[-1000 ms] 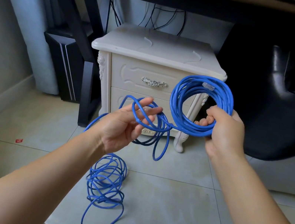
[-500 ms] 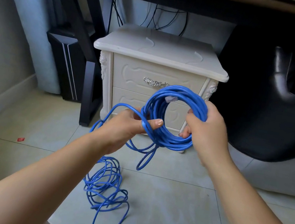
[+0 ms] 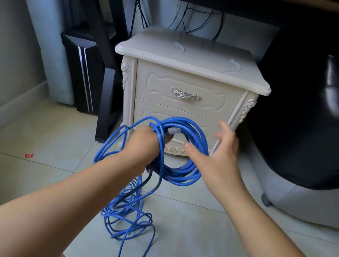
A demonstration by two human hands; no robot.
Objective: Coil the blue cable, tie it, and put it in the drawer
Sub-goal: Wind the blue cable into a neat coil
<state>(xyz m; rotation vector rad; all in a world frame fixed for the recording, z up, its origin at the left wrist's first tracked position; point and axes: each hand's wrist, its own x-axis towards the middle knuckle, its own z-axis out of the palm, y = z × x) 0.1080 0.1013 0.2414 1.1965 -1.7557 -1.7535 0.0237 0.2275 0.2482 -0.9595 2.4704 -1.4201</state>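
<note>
The blue cable is partly wound into a coil held up in front of the cream nightstand. My left hand grips the coil at its left side, fingers curled round the strands. A clear plug sticks out at the coil's top. My right hand is off the coil, fingers spread and blurred, just right of it. The loose rest of the cable hangs down into a tangled pile on the floor. Both drawers are closed; the top drawer has a silver handle.
A black chair stands close on the right. A black computer tower and a black desk leg are left of the nightstand, under a dark desk. A red scrap lies on the tiled floor.
The coil has passed from my right hand to my left. My right hand let go and opened, moving right. The coil dropped lower, in front of the bottom drawer.
</note>
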